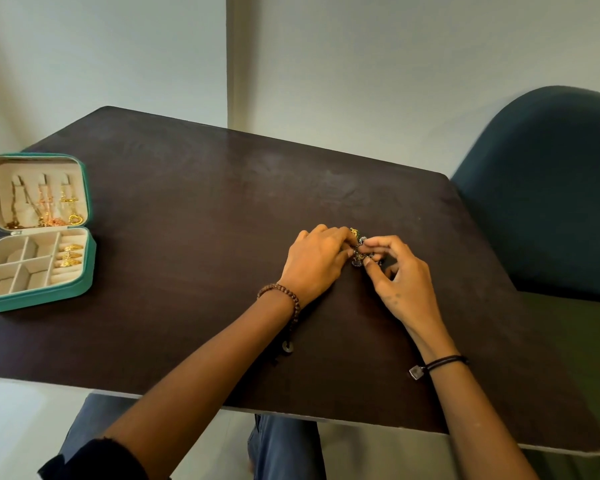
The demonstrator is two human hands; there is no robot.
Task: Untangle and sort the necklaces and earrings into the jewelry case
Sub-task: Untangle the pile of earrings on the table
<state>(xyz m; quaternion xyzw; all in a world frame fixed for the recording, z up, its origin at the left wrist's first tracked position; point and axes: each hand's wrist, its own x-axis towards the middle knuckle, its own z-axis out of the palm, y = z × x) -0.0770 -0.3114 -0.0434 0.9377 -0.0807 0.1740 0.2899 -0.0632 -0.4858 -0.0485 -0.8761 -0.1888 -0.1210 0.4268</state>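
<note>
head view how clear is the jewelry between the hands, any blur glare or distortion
In the head view the jewelry cluster pinched by the left hand and right hand is small and soft, pieces indistinct; wide-angle distortion skews the table outline; light is even, no hard glare.

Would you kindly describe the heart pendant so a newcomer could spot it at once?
At the left edge of the dark table sits an open teal jewelry case. Three necklaces hang in its raised lid; the heart pendant ends the rightmost, gold one. It alone is an open heart outline.
</note>
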